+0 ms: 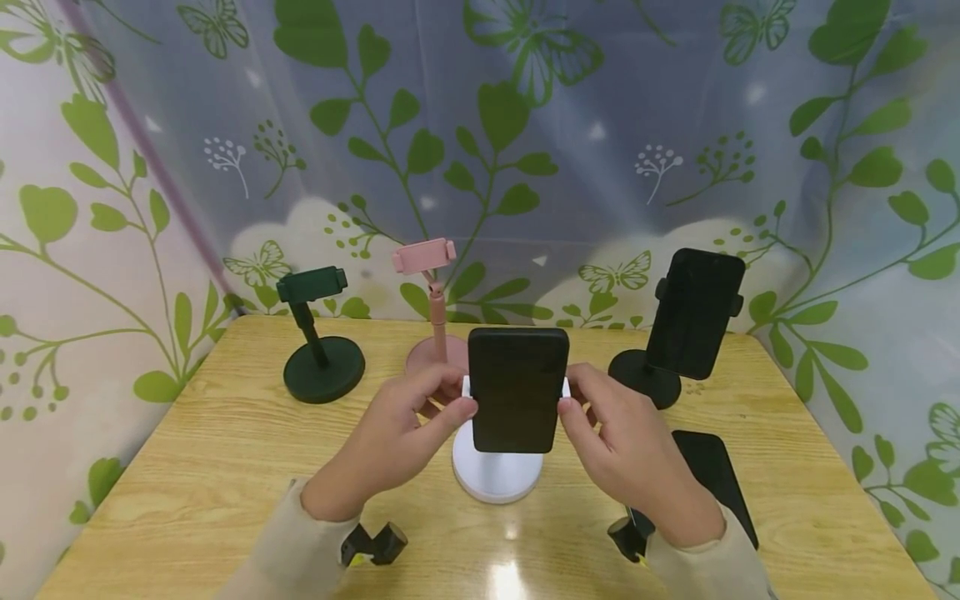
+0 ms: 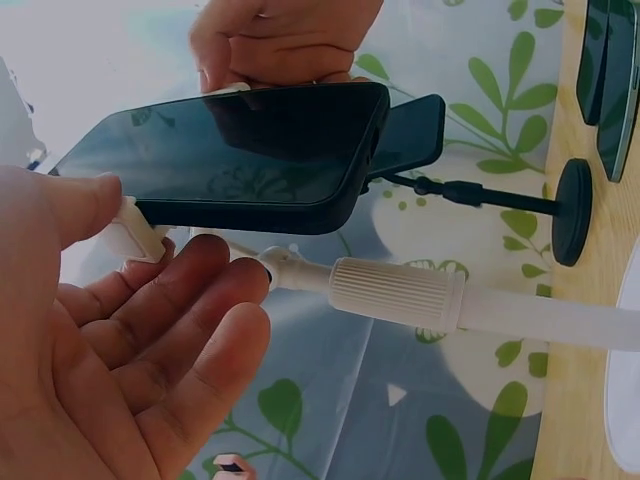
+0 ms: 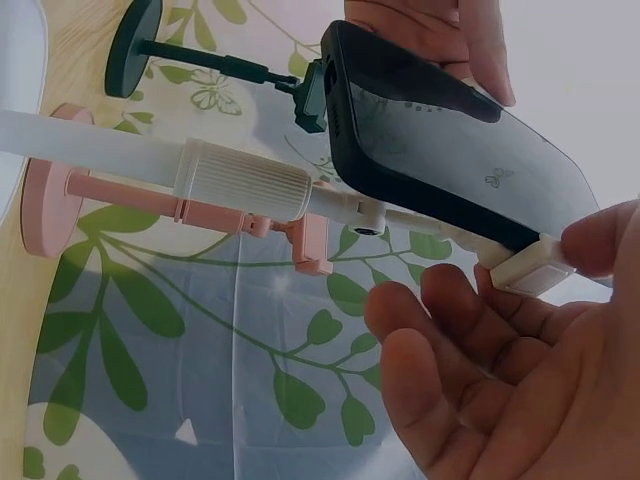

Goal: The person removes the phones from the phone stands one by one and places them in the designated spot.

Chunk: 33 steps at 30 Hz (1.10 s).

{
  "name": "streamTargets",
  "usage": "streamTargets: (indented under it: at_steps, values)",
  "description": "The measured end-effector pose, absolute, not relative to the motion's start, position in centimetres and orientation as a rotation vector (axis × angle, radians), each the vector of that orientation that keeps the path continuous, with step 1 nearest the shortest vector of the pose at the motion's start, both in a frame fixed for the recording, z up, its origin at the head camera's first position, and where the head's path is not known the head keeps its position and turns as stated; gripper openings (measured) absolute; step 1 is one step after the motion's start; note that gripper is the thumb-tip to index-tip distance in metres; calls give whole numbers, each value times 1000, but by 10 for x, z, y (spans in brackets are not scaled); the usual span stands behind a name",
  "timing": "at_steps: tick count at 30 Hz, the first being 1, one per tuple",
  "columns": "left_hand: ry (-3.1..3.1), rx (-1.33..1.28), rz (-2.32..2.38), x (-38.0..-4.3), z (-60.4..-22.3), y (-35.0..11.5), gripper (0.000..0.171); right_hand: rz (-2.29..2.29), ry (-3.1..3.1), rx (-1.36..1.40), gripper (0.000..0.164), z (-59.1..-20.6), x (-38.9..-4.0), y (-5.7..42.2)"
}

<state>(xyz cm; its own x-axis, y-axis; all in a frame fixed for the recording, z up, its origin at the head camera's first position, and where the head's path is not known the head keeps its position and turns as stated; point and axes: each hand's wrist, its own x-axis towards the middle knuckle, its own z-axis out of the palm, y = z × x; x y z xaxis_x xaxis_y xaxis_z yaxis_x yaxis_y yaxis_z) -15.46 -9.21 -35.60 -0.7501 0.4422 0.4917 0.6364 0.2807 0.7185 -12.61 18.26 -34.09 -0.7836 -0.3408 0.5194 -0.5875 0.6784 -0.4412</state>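
Observation:
A black smartphone (image 1: 517, 390) sits upright in the clamp of a white phone stand (image 1: 497, 479), its screen facing me. My left hand (image 1: 397, 433) pinches the clamp's left end (image 2: 135, 232) between thumb and index finger, the other fingers loosely bent below. On the opposite side, my right hand (image 1: 628, 435) pinches the right end of the clamp (image 3: 525, 268) the same way. The stand's ribbed collar (image 2: 395, 292) and pole show under the phone in both wrist views. From the head view the phone hides most of the pole.
Behind, on the wooden table (image 1: 225, 467), stand a dark green phone stand (image 1: 322, 371) and a pink one (image 1: 437, 312). At the back right a black stand (image 1: 637, 373) carries another phone (image 1: 696, 312). A dark phone (image 1: 716, 475) lies flat, partly under my right forearm. A patterned curtain (image 1: 600, 208) hangs behind.

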Motion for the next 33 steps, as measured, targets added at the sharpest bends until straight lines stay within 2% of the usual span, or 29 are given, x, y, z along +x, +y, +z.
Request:
streamTargets:
  at_steps: [6, 12, 33]
  values:
    - [-2348, -993, -1514, -154, -355, -92, 8, 912, -2530, 747, 11, -339, -125, 183]
    - [-2309, -994, -1631, -153, -356, -92, 3, 1086, -2573, 785, 11, -336, -124, 185]
    - [-2248, -988, -1906, -145, -350, -89, 13, 1301, -2561, 776, 17, -331, -119, 182]
